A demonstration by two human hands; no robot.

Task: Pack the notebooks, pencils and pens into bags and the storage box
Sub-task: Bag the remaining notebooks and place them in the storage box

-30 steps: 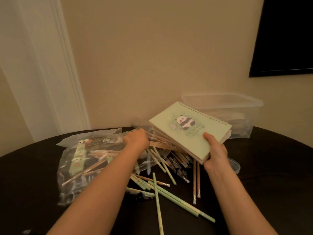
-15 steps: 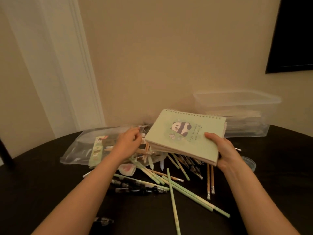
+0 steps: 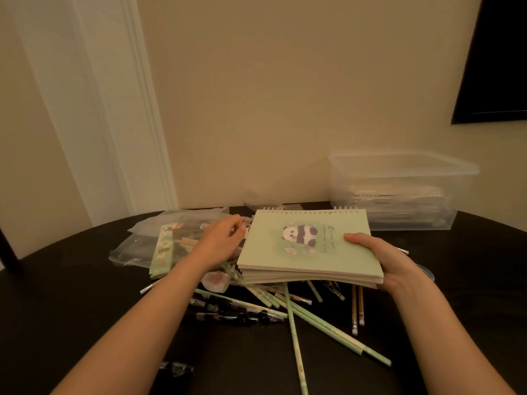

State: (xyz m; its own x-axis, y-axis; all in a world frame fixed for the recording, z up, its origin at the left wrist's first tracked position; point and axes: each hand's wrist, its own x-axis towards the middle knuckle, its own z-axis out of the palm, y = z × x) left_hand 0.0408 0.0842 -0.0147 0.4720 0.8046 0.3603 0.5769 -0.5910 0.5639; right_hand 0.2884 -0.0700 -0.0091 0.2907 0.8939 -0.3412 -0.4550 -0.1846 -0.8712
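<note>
My right hand [image 3: 387, 263] grips a stack of green spiral notebooks [image 3: 299, 252] with a panda on the top cover, thumb on top, held level above the table. My left hand [image 3: 221, 243] reaches at the stack's left edge, over clear plastic bags [image 3: 142, 246] that hold pencils and a green patterned packet [image 3: 164, 252]; its fingers are curled, and what they touch is unclear. Green pencils [image 3: 322, 320], brown pencils [image 3: 358, 309] and black pens [image 3: 236, 317] lie scattered under the notebooks. The clear storage box [image 3: 399, 189] stands at the back right with flat items inside.
The dark round table [image 3: 71, 295] carries everything. Another black pen [image 3: 176, 367] lies near my left forearm. A small clear lid [image 3: 426, 272] peeks out behind my right wrist. A white door frame [image 3: 137, 109] and a wall stand behind.
The notebook stack has tilted from slanted to nearly level and come lower. My left hand has moved from the bag toward the stack's left edge. The camera has turned left.
</note>
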